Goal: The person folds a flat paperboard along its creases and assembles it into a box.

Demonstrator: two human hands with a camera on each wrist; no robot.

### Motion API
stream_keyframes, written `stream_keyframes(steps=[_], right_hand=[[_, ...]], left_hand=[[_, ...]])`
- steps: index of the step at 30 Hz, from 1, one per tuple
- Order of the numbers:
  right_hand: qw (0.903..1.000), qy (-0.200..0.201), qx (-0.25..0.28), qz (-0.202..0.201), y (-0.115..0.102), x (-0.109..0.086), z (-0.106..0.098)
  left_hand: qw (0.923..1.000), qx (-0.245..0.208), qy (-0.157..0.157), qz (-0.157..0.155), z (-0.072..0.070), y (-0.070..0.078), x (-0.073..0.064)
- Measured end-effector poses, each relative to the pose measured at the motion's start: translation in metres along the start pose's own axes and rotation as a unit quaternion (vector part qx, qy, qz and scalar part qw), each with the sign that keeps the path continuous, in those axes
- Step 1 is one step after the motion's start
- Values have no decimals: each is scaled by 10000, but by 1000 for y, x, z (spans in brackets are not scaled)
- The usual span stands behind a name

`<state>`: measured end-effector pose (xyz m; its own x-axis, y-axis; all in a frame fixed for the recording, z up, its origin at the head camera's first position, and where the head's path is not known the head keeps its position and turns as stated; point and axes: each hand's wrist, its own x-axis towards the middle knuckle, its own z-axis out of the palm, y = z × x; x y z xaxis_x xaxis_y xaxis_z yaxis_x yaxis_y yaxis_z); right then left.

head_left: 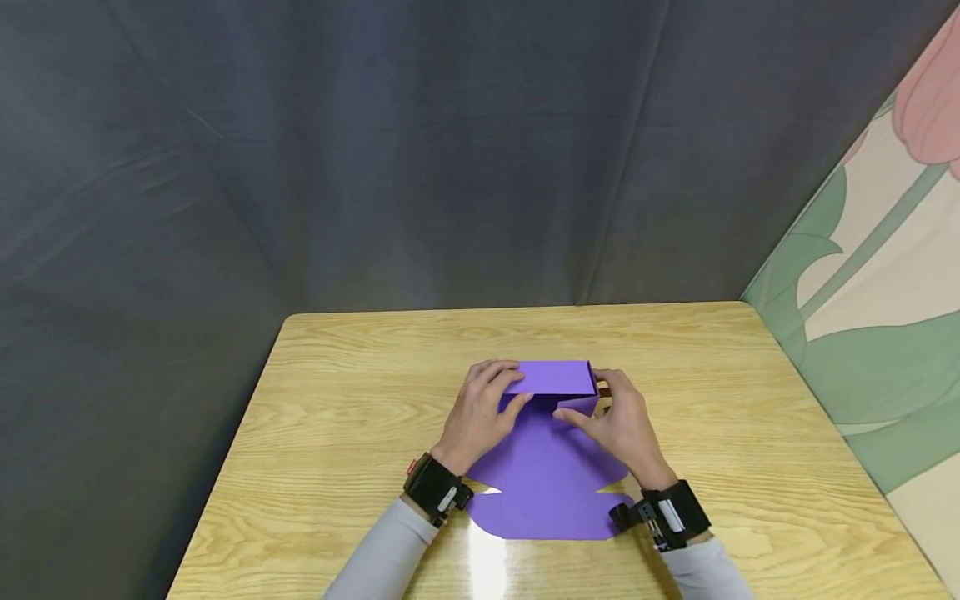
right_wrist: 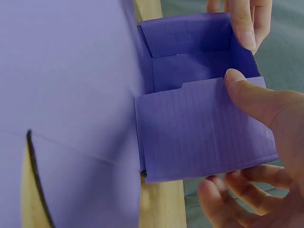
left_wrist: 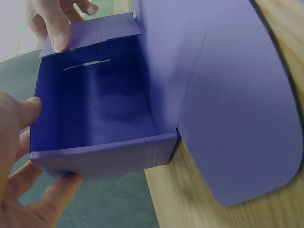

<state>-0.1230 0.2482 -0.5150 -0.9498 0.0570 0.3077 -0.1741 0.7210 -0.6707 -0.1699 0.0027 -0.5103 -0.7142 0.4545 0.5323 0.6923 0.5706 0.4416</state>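
Note:
A partly folded purple cardboard box (head_left: 555, 379) stands on the table, its lid panel (head_left: 551, 512) lying flat toward the person. My left hand (head_left: 480, 408) holds the box's left end; in the left wrist view its thumb (left_wrist: 29, 111) is at the wall's rim and its other fingers are on the outside. My right hand (head_left: 622, 421) grips the right end. Its thumb (right_wrist: 247, 92) presses on a side flap (right_wrist: 204, 133) that leans over the opening, with the other fingers behind and below. A slot shows inside the box in the left wrist view.
A light wood-grain table (head_left: 345, 417) lies under the box. Behind it hangs a dark grey curtain (head_left: 450, 167), and a flower-patterned cloth (head_left: 885, 333) hangs along the right. Each wrist wears a black camera band (head_left: 435, 483).

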Motion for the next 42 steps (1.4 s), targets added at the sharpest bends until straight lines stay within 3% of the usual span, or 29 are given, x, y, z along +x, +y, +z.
stream_keyframes(steps=[6,17,24,35,42], right_hand=[[9993,-309,48,223,1,5,-4],[9998,-134,-76,127,8,6,-2],[9987,382,-342,-81,4,10,3],[9885,1163,-744,-618,1,16,18],[9836,1386,-1016,-557,1,21,26]], left_hand=[[10000,-16,-18,10,0,-1,1],[10000,-39,-37,-20,1,4,-2],[10000,-33,-38,19,-2,5,-1],[10000,-30,-37,-29,-9,2,-1],[10000,-8,-38,-76,-11,1,-1]])
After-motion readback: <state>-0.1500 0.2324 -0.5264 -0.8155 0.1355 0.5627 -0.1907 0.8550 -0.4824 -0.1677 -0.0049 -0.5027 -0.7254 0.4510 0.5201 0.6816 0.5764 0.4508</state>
